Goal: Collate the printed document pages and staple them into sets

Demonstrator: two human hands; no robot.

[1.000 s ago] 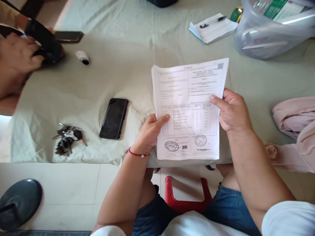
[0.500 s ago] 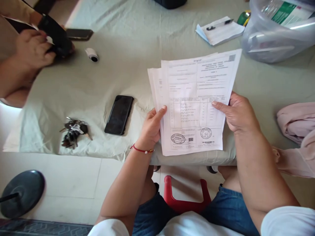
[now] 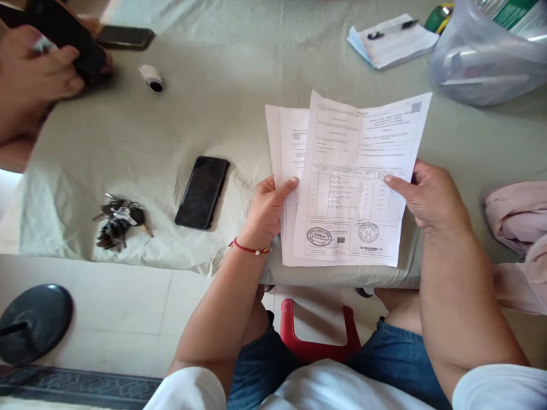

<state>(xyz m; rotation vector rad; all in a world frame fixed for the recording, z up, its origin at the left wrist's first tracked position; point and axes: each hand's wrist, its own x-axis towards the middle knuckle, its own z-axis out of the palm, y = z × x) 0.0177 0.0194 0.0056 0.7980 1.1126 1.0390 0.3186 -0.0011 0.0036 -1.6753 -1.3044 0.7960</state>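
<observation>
Paper first: the top sheet [image 3: 359, 182] slides to three o'clock off the sheets beneath [image 3: 287, 148], whose left edges peek out as narrow strips only. Print on all of them is too small to read; two round stamps sit near the bottom edge. Their lower margin hangs past the edge of the cloth-covered table [image 3: 205, 97].

Left hand [image 3: 267, 210] clamps the under-sheets at their nine o'clock edge, thumb flat on top and pointing to three o'clock, the other fingers hidden beneath the paper. Right hand [image 3: 431, 199] pinches the top sheet at its three o'clock edge, thumb laid on the printed face, fingers curled behind out of sight. Both forearms angle in from six o'clock.

At nine o'clock from the papers, a black phone [image 3: 202, 192] lies face-up, with a bunch of keys [image 3: 117, 222] further on. Up at ten o'clock another person's hand [image 3: 34, 68] grips a dark object [image 3: 68, 34], cut by the frame edge. At one o'clock a plastic bag [image 3: 487, 62] runs out of shot, its contents blurred.
</observation>
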